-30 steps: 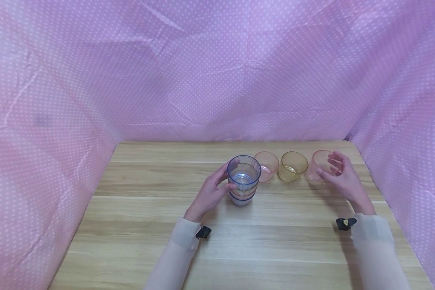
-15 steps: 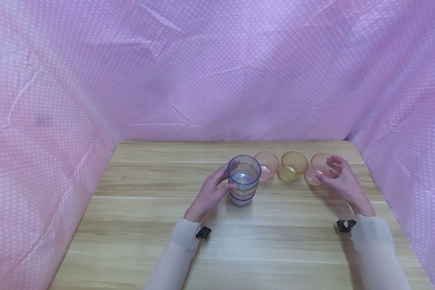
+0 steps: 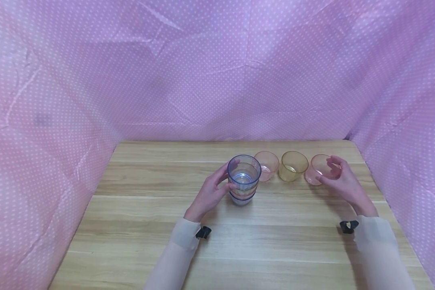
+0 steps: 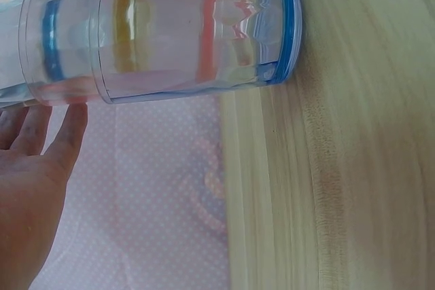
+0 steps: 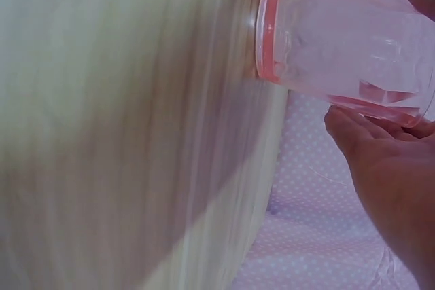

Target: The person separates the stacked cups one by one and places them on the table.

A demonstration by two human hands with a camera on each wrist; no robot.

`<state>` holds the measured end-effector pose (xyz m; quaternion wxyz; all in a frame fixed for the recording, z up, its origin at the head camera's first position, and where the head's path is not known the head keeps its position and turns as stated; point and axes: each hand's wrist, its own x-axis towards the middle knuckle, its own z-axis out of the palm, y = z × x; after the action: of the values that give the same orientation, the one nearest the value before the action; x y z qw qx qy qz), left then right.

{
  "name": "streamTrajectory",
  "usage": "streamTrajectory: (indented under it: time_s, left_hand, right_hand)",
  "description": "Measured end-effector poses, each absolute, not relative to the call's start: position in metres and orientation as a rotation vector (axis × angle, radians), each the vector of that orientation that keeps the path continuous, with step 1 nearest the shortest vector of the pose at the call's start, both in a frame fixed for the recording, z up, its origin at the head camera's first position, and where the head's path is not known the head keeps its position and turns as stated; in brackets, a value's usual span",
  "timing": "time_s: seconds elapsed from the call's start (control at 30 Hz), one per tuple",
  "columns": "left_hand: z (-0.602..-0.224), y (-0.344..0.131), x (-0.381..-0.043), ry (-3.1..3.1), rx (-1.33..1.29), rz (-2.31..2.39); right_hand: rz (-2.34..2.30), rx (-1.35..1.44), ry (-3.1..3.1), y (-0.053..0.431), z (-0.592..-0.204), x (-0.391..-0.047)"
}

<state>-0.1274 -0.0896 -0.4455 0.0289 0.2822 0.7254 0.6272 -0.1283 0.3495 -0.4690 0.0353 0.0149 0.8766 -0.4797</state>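
Observation:
In the head view, a nested stack of clear tumblers [image 3: 244, 181] stands upright on the table, blue-rimmed at its top. My left hand [image 3: 211, 194] grips the stack's left side, thumb in front and fingers behind. Blue, yellow and pink bands show through the stacked tumblers [image 4: 170, 32] in the left wrist view. At the right, my right hand [image 3: 346, 184] holds a pink tumbler [image 3: 315, 174] near its rim. From the right wrist, this pink tumbler [image 5: 326, 39] has its thick base at the tabletop, with the thumb on one side and fingers on the other.
Between the hands stand a yellow tumbler [image 3: 293, 168] and another pink tumbler [image 3: 269, 164], the latter partly behind the stack. The wooden table [image 3: 148, 221] ends at pink dotted cloth [image 3: 217, 80] hanging at the back and both sides.
The right hand's pink tumbler has come slightly down and nearer, lining up with the row. My left hand and the stack have stayed in place.

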Motion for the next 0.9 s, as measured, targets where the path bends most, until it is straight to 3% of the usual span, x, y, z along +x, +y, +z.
streamTrajectory:
  time_s: [0.57, 0.9]
  left_hand:
    - [-0.452, -0.084, -0.123, 2.239, 0.835, 1.992]
    - [-0.456, -0.08, -0.117, 2.22, 0.773, 2.05]
  right_hand:
    - [-1.497, 0.109, 2.957, 0.335, -0.453, -0.102]
    - [-1.867, -0.267, 3.093, 0.28, -0.434, -0.084]
